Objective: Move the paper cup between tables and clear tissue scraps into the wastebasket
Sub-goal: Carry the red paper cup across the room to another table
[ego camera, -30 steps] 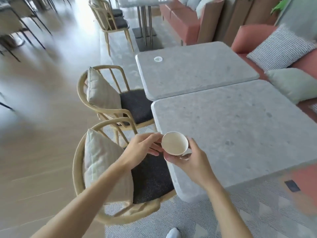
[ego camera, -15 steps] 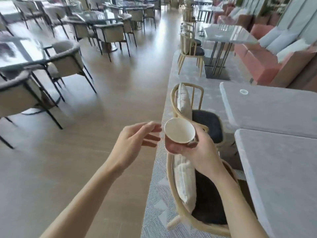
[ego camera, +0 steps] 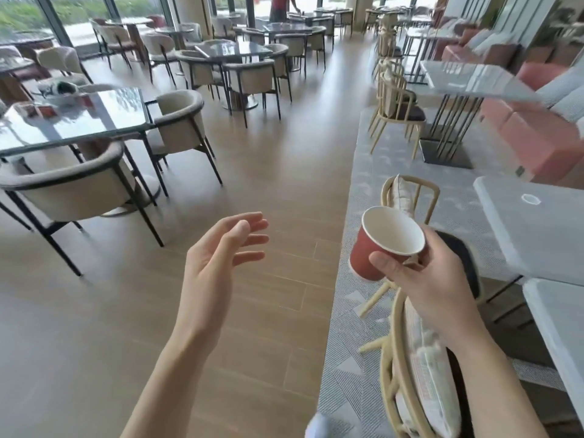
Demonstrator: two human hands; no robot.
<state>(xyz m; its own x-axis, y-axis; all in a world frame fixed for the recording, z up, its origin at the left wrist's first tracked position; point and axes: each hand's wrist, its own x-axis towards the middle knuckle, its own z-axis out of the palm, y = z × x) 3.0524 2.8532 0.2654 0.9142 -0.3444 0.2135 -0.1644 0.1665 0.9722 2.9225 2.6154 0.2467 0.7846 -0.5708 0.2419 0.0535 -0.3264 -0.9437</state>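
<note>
The left hand [ego camera: 218,263] has been drawn away from the paper cup [ego camera: 384,243], which is now tilted, its red side shown.

Daylight through tall windows [ego camera: 38,17] falls on a brown wood-plank floor [ego camera: 259,159], glossy dark tables [ego camera: 72,116] and pink sofas [ego camera: 534,134]

Paper cup [ego camera: 373,257] red outside, white inside; bench [ego camera: 534,235] mottled grey; rug [ego camera: 347,368] grey, striped geometric; sofa [ego camera: 534,137] salmon pink.
</note>
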